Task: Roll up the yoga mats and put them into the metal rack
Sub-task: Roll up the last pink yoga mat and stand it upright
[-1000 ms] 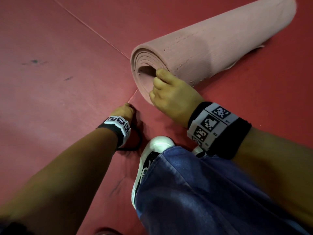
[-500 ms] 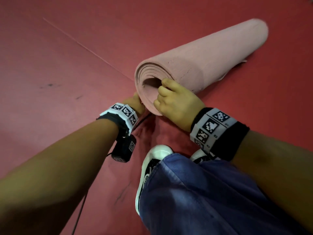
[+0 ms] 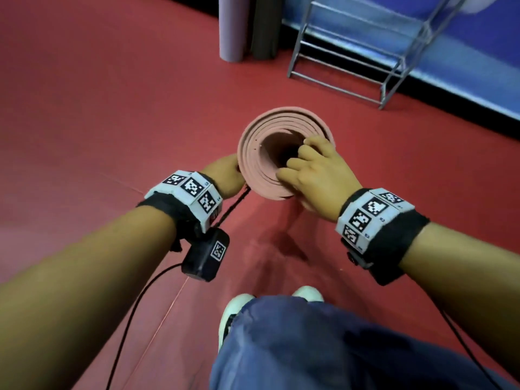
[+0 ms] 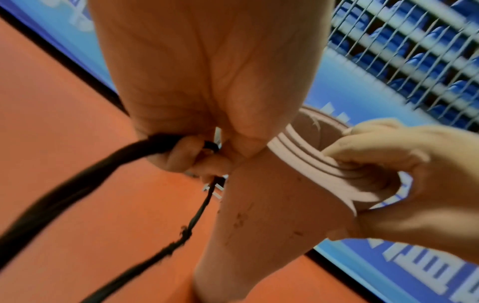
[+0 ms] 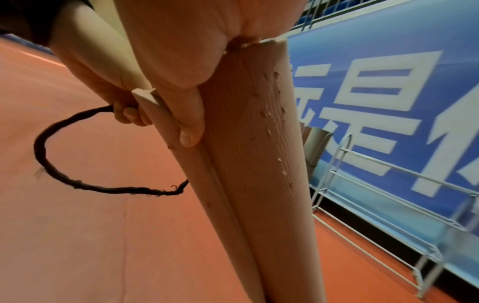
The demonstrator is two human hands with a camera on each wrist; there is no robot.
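The rolled pink yoga mat [image 3: 260, 153] stands on end in front of me, its spiral top facing the head camera. My right hand [image 3: 305, 168] grips the top rim, fingers hooked into the hollow core and thumb [image 5: 190, 125] down the outside over the loose edge. My left hand [image 3: 225, 175] sits against the roll's left side, its fingers curled round a black cord [image 4: 85, 184] that hangs in a loop [image 5: 77, 184]. The metal rack [image 3: 349, 66] stands at the back right by the blue wall.
A purple rolled mat [image 3: 232, 26] and a dark grey one [image 3: 264, 26] stand upright left of the rack. The floor is red matting [image 3: 112, 94]. My knee in jeans [image 3: 323, 347] and white shoes [image 3: 233, 308] are just below the roll.
The pink roll lay on the floor and now stands on end. My left hand came up off the floor with the black cord to the roll's side. The rack has come into view.
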